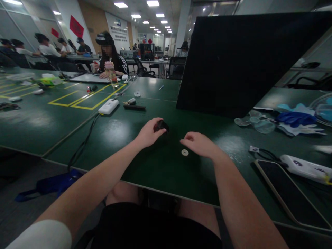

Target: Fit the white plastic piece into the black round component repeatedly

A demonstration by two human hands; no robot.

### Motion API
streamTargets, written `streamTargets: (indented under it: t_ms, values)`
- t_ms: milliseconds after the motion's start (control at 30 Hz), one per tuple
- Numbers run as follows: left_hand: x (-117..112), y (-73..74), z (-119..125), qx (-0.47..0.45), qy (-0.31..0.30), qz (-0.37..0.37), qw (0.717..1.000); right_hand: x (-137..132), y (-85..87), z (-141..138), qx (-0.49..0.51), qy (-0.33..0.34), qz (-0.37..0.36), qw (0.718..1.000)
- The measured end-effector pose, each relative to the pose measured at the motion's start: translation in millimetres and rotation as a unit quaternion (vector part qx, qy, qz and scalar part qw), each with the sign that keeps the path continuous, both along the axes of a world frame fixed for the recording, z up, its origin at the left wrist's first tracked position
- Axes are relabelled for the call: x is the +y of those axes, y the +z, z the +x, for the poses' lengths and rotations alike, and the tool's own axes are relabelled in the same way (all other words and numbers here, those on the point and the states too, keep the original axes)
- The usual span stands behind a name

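Note:
My left hand [149,133] rests on the dark green table [155,166] with its fingers curled round a small black object [161,125]. My right hand [199,144] lies a little to the right, palm down, fingers loosely curled and holding nothing that I can see. A small white ring-shaped disc [185,152] lies on the table just left of and below my right hand, apart from it.
A large black panel [246,58] leans behind. A phone [287,192] and a white device [306,168] lie at right, beyond them blue and white gloves [295,119] and clear fan parts [252,122]. A white power bank [108,106] with cable lies left. People sit at far tables.

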State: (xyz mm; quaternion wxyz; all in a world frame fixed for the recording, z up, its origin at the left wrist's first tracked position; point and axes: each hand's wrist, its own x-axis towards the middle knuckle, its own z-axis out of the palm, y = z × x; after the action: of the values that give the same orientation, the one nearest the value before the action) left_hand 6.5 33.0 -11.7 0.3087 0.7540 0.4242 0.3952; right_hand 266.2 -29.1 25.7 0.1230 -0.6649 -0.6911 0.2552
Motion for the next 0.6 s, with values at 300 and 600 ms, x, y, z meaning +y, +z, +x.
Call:
streamTargets:
  t_ms: [300,600]
  values:
    - [-15.2,4.6,6.8,0.056,-0.035,0.017,0.998,0.7,-0.5,-3.7,-0.075,0.032,0.039,0.996]
    - [-25.4,4.8,16.8,0.117,-0.061,0.020,0.991,-13.3,1.5,-41.4,0.045,0.072,0.213,0.973]
